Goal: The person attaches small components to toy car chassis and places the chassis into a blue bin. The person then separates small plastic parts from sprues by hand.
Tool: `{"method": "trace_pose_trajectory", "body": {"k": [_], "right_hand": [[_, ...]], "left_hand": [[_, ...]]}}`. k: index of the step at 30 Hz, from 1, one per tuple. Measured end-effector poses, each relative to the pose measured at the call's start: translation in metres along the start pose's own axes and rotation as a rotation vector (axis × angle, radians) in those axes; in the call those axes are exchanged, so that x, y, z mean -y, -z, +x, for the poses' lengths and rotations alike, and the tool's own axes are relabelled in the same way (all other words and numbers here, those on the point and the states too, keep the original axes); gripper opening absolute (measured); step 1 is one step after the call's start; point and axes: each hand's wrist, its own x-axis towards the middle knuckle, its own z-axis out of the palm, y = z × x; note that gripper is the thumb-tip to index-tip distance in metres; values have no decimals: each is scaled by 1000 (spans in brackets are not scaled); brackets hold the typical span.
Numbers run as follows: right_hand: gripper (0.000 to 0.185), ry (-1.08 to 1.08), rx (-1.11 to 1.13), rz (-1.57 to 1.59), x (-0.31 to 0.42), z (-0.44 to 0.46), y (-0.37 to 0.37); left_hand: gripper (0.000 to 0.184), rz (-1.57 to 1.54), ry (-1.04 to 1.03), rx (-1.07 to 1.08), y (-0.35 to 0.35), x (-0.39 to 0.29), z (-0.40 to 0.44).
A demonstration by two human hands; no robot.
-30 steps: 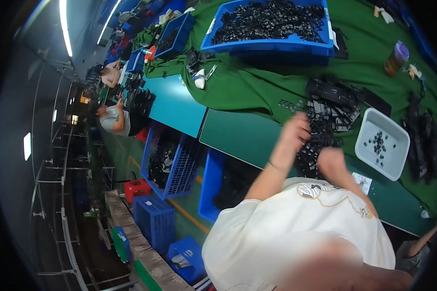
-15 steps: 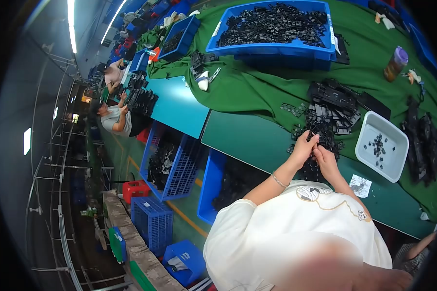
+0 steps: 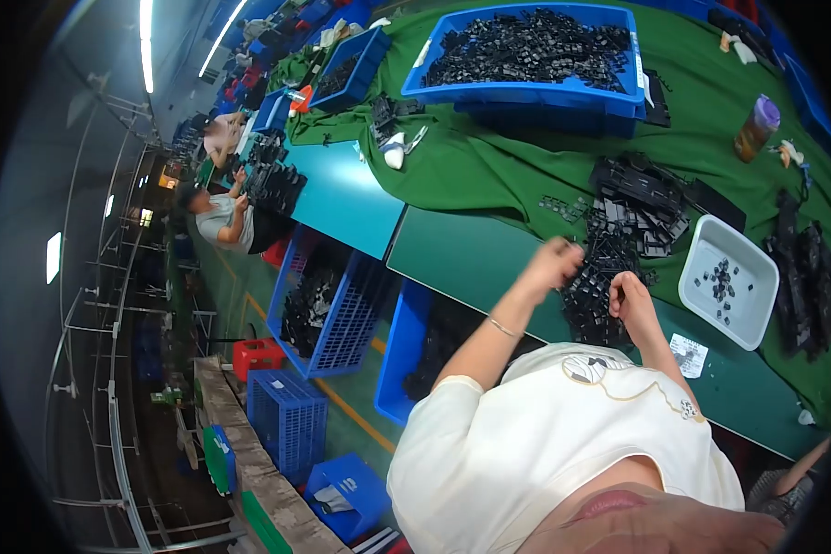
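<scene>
My left hand (image 3: 554,264), with a bracelet on its wrist, is over the left edge of a heap of small black plastic parts (image 3: 593,300). Motion smears its fingers. To the right of the heap, my right hand (image 3: 629,297) has its fingers curled in; whatever may be inside them is hidden. Behind the hands lie larger black plastic pieces (image 3: 637,189), stacked loosely. A pale grey tray (image 3: 755,319) stands to the right of my right hand, with several small black pieces (image 3: 722,280) on its bottom.
A large blue bin (image 3: 526,94) full of black parts stands on the green cloth (image 3: 489,175). A paper slip (image 3: 688,355) lies near the table's front edge. A bottle with a purple lid (image 3: 757,127) is at back right. Blue crates stand below left; a co-worker (image 3: 226,222) is further left.
My hands were together over the heap and are now apart. The left has moved left, while the right has shifted slightly right and down.
</scene>
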Motion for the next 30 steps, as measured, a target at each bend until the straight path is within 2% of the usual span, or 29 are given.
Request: {"method": "trace_pose_trajectory", "body": {"k": [2,3,4,6,9,12,13,14,15,16,17,18,21,23,24,25,26,28,30], "right_hand": [[24,-28,-5,1,-6,7,2],[23,-4,38,-182,-15,11,9],[23,-9,99,-323,-12,8,8],[23,-24,70,-397,-9,2,4],[22,-116,161,-279,-6,-11,9],[19,191,477,-495,-10,-35,33],[19,181,328,-507,-25,-41,64],[21,1,238,-82,0,-54,77],[25,-126,94,361,25,-67,90],[30,17,22,400,37,-68,114],[32,119,-150,314,56,-66,111],[32,178,-143,75,68,-62,118],[20,351,-649,-852,66,-42,153],[14,399,-708,-1003,65,-35,161],[15,420,-734,-1081,64,-33,166],[20,527,-703,-1353,57,-30,186],[20,542,-735,-1397,54,-30,194],[19,579,-796,-1480,53,-29,203],[17,505,-726,-1372,55,-29,189]], "left_hand": [[23,99,89,198,-24,7,-7],[20,70,90,321,-29,11,-11],[17,53,138,353,-35,11,-15],[16,58,178,334,-37,17,-16],[18,76,223,546,-32,13,-21],[21,198,17,868,-27,5,-47],[25,280,-73,826,-11,1,-54],[29,350,-157,794,10,-3,-60],[27,-53,113,577,39,-3,-62],[17,-248,127,489,68,5,-46],[14,-282,118,357,81,4,-40],[19,-213,-117,403,84,11,-28],[23,-460,-58,159,69,36,6],[23,-565,32,12,70,57,37],[21,-521,50,-42,73,69,52],[19,-480,59,-93,76,80,70],[17,-439,67,-144,73,81,84],[11,-96,-181,-344,52,75,112],[12,313,-431,-462,46,67,137]]}}
